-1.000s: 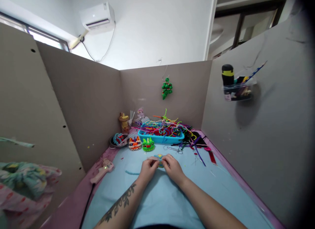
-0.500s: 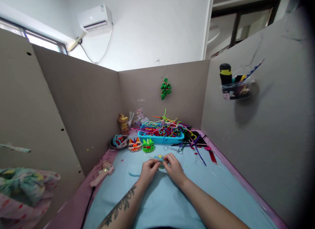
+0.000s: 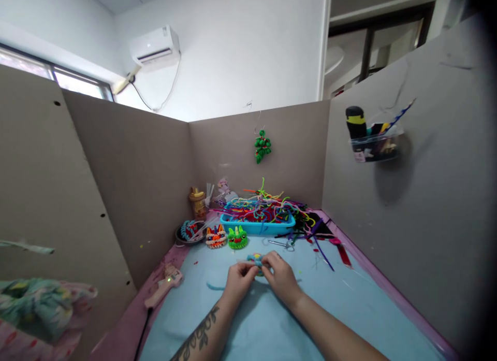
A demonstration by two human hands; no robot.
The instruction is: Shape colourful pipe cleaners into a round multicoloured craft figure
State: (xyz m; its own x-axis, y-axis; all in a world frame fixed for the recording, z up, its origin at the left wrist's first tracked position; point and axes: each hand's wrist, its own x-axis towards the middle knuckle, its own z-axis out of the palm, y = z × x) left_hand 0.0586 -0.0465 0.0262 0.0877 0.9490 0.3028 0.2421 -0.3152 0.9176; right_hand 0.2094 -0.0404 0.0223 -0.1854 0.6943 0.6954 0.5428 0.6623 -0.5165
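Observation:
My left hand (image 3: 239, 282) and my right hand (image 3: 281, 275) meet over the blue cloth. Between their pinched fingertips is a small blue and yellow pipe-cleaner figure (image 3: 254, 257), partly hidden by the fingers. A light blue pipe cleaner (image 3: 215, 287) lies just left of my left hand. Beyond the hands stand an orange and white pipe-cleaner figure (image 3: 216, 237) and a green one (image 3: 237, 239). Small scissors (image 3: 285, 244) lie past my right hand.
A blue tray (image 3: 256, 228) heaped with colourful pipe cleaners stands at the back. At left are a dark bowl (image 3: 189, 240) and a pink glue gun (image 3: 165, 288) with its cord. Grey partitions (image 3: 135, 159) enclose the table; a clear holder (image 3: 376, 146) hangs at right.
The view has tilted up slightly, so everything sits lower in the picture. Both hands stay on the blue and yellow figure, with their fingers shifted only a little.

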